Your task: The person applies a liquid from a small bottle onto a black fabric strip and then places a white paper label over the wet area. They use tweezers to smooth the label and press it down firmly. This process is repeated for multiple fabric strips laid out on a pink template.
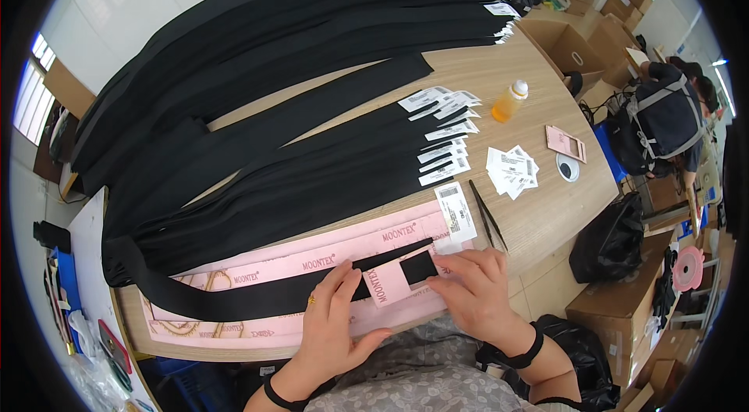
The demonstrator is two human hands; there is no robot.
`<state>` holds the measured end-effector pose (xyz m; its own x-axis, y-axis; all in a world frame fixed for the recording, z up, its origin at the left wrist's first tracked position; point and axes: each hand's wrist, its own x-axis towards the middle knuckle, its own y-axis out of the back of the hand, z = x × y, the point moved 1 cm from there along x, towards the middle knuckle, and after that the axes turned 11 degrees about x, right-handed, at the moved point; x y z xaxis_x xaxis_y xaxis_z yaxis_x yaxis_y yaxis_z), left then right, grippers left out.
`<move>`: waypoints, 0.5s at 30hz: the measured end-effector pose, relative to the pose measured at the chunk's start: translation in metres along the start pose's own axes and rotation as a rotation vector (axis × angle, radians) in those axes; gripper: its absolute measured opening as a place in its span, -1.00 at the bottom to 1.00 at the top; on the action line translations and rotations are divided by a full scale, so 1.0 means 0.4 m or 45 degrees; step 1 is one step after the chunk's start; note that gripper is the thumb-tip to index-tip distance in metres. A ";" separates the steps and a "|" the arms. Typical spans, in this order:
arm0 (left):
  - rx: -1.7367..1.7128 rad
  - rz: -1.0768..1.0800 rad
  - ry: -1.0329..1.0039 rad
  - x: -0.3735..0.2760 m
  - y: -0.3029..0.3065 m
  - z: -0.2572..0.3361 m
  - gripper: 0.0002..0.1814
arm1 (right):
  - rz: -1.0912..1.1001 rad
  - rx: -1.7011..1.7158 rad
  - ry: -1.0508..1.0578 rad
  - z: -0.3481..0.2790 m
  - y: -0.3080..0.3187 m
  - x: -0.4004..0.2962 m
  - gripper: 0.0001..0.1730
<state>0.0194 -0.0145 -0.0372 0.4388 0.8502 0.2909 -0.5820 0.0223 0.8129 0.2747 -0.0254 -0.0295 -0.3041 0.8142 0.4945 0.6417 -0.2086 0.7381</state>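
A pink card sleeve with a square window [387, 288] lies around the end of a black fabric band [257, 297], black showing through the window. My right hand [474, 289] pinches the sleeve's right end between thumb and fingers. My left hand [333, 318] rests its fingertips on the band at the sleeve's left edge, thumb apart. Beneath are pink printed sheets [234, 342]. A white printed label [455, 213] lies just above the sheets, with black tweezers [487, 216] to its right. Many black bands [327, 160] with white labels at their ends lie beyond.
More black bands [292, 20] cover the table's far side. At the right are a bottle of orange liquid [509, 100], loose labels [512, 171], pink card sleeves [565, 143] and a round tape roll [567, 168]. A person [664, 113] bends over beyond the table, near cardboard boxes [614, 306].
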 end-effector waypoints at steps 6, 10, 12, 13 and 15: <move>-0.020 0.022 0.002 -0.007 -0.004 -0.003 -0.23 | -0.031 0.008 -0.038 0.010 -0.024 0.011 -0.78; -0.027 0.019 -0.053 -0.001 -0.001 -0.003 -0.21 | -0.036 0.001 -0.059 0.006 -0.022 0.012 -0.77; -0.019 0.006 -0.073 0.002 -0.001 -0.004 -0.18 | -0.033 -0.003 -0.068 0.005 -0.020 0.011 -0.77; -0.008 0.000 -0.077 0.004 -0.001 -0.004 -0.18 | -0.033 -0.001 -0.075 0.006 -0.020 0.011 -0.77; 0.004 -0.013 -0.080 0.006 0.000 -0.003 -0.18 | -0.033 0.003 -0.086 0.008 -0.019 0.014 -0.77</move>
<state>0.0196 -0.0119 -0.0372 0.4870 0.8151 0.3138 -0.5753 0.0291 0.8174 0.2704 -0.0176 -0.0337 -0.2724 0.8539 0.4434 0.6360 -0.1860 0.7489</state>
